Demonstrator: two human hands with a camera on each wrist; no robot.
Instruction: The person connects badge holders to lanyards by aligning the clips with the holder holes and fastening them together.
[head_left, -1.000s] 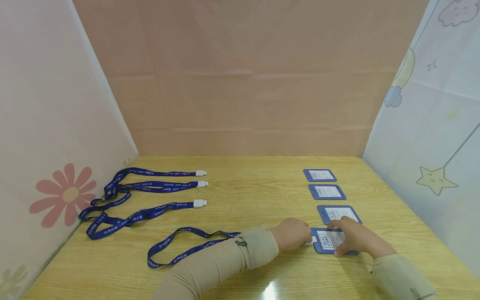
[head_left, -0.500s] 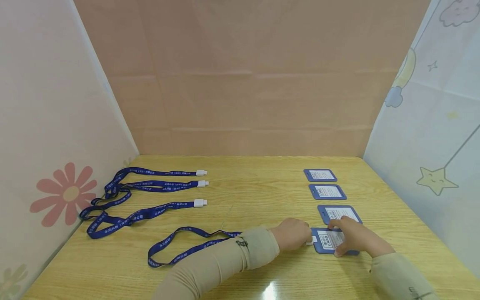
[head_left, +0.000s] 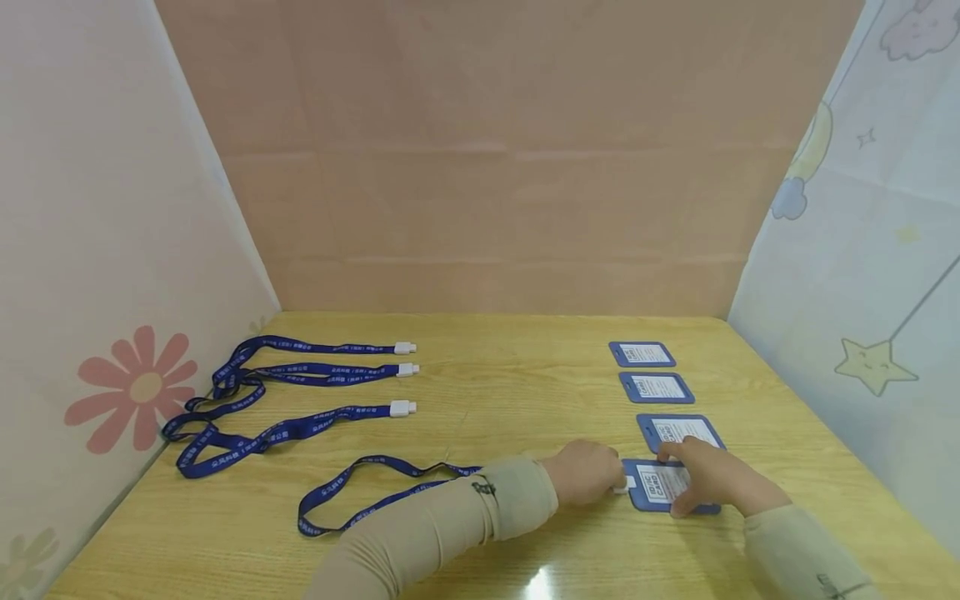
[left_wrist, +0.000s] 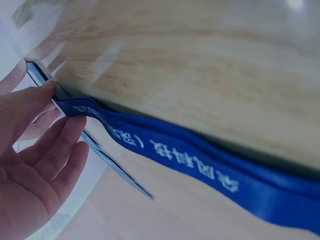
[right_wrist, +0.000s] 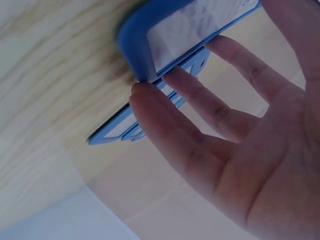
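My left hand (head_left: 581,472) pinches the white clip (head_left: 620,488) at the end of a blue lanyard (left_wrist: 170,150). That clip sits right at the slotted end of the nearest blue badge holder (head_left: 651,485), which lies flat with its ID/IC card facing up. From the other side my right hand (head_left: 712,479) grips this holder by its two long edges, thumb on the near one and fingers on the far one. The lanyard's loop trails left along the table, partly behind my left forearm. In the right wrist view the fingertips (right_wrist: 142,92) touch the holder's edge.
Three more badge holders (head_left: 656,387) lie in a column behind the held one, the closest just past my right fingers. On the left, three blue lanyards (head_left: 300,427) stretch out with white clips (head_left: 402,407) pointing right. Fabric walls (head_left: 480,167) enclose the wooden table (head_left: 510,383).
Both hands keep their hold on the clip and the badge holder, almost still. The head view has shifted very slightly.
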